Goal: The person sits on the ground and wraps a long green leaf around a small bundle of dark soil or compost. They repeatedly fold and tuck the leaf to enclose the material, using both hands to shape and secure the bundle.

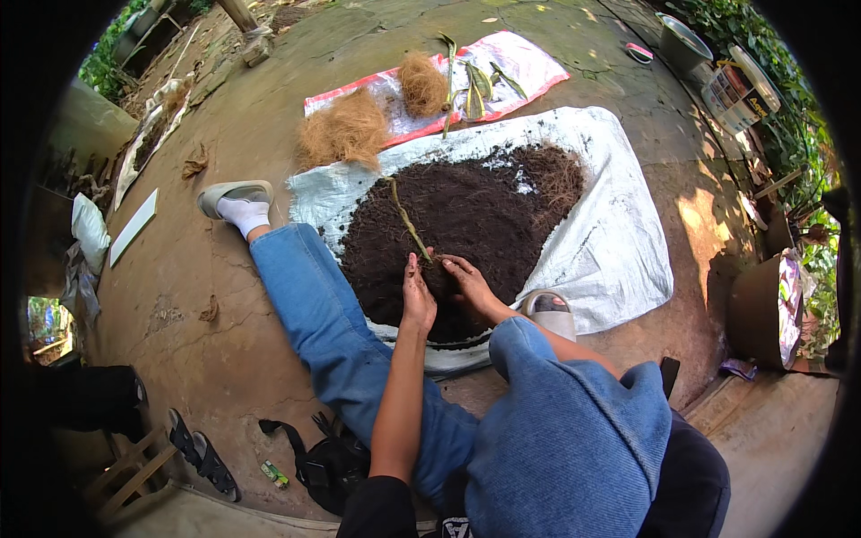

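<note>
A mound of dark soil [471, 208] lies on a white woven plastic sack [605, 155]. Over the soil's near part, my left hand [418, 294] and my right hand [471, 286] cup a dark clump of soil [440, 279] from its two sides. From the top of the clump a long, bare greenish plant stem [406, 218] leans up and to the left. My left palm faces the clump, and the fingers of my right hand rest on its upper right side. The underside of the clump is hard to make out against the dark soil.
Beyond the sack, brown fibre bundles [346, 128] and variegated leaves [476, 87] lie on a red-edged plastic sheet [531, 57]. A grey bucket [683, 44] and a lidded paint pail [736, 94] stand far right. A black bag [333, 464] and sandals [202, 454] lie near left.
</note>
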